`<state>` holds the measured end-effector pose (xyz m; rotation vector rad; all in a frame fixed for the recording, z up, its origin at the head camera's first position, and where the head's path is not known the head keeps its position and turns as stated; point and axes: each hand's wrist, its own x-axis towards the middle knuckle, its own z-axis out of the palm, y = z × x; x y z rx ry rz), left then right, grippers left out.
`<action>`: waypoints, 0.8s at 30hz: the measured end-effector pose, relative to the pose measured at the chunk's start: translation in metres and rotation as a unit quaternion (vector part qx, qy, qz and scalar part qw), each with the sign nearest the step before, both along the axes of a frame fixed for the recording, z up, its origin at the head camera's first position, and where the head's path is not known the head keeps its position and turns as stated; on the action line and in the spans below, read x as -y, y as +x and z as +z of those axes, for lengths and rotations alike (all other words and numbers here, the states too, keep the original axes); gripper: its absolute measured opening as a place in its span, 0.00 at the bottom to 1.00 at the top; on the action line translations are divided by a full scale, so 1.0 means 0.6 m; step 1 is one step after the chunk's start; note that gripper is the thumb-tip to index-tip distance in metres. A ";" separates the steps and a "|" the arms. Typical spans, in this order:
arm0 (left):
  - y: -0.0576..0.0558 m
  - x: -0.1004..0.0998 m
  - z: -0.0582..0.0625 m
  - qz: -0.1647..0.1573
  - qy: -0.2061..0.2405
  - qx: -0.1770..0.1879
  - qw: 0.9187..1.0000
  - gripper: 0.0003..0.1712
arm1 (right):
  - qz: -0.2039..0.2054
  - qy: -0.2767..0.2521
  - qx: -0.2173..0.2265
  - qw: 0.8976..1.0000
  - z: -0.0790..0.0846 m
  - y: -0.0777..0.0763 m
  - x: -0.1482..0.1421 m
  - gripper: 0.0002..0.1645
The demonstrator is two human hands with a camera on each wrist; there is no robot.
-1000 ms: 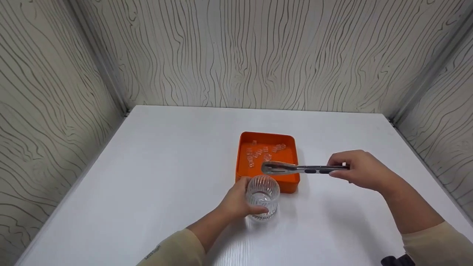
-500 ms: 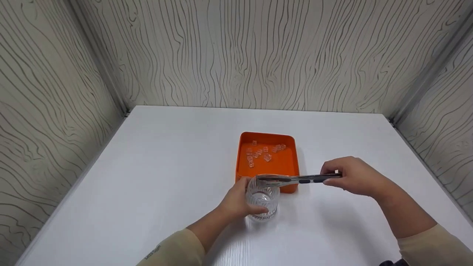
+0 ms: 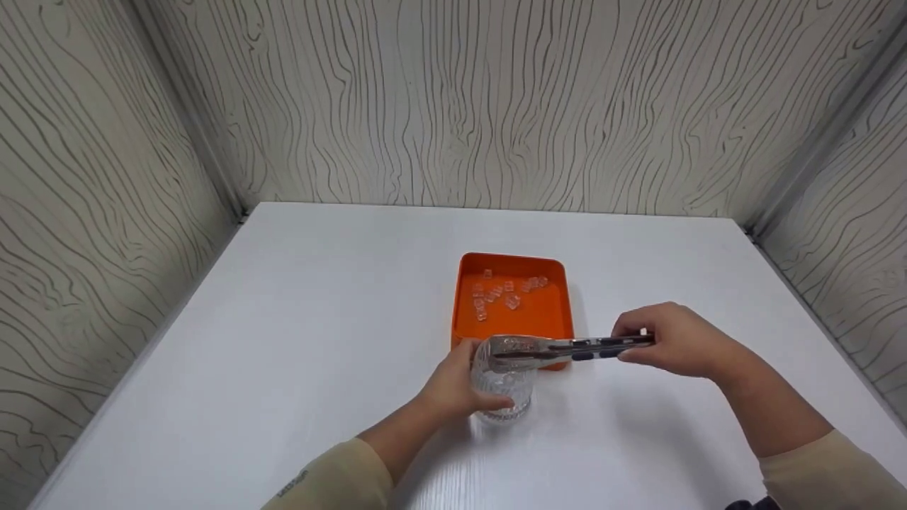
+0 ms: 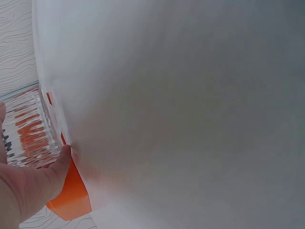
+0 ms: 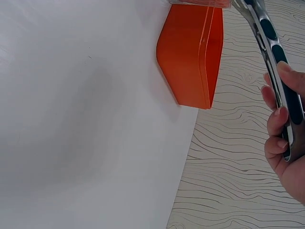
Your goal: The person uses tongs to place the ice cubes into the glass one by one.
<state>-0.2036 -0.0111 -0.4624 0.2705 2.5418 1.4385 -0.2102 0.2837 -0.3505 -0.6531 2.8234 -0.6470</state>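
Observation:
My left hand grips a clear ribbed drinking glass from its left side, thumb across the near face. In the left wrist view the glass shows its ribbed wall between thumb and fingers. My right hand holds metal tongs with dark grip pads, level and pointing left. Their head overlaps the mouth of the glass. In the right wrist view the fingers wrap the handle of the tongs. Just behind the glass stands an orange tray with several clear cubes lying in it.
A white table carries everything. Wood-grain patterned panels rise at the back and both sides. A small dark object shows at the bottom edge by the right sleeve.
My right hand has brought the tongs down and slightly left, from over the tray to the mouth of the glass; the tongs' arms have since spread apart. The left hand and glass have stayed put.

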 end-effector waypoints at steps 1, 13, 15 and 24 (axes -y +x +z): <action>0.000 0.000 0.000 -0.001 -0.004 -0.002 1.000 0.45 | 0.002 -0.003 0.000 1.000 0.000 0.001 -0.001 0.07; 0.000 -0.001 -0.001 0.004 -0.016 0.002 1.000 0.46 | 0.001 -0.034 0.020 0.999 0.008 0.004 -0.009 0.07; -0.001 -0.001 -0.001 0.004 -0.014 0.000 1.000 0.46 | 0.003 -0.037 0.022 0.999 0.008 0.003 -0.010 0.07; 0.000 0.000 -0.002 0.003 -0.004 0.004 1.000 0.45 | 0.014 -0.035 0.013 0.999 0.008 0.003 -0.012 0.06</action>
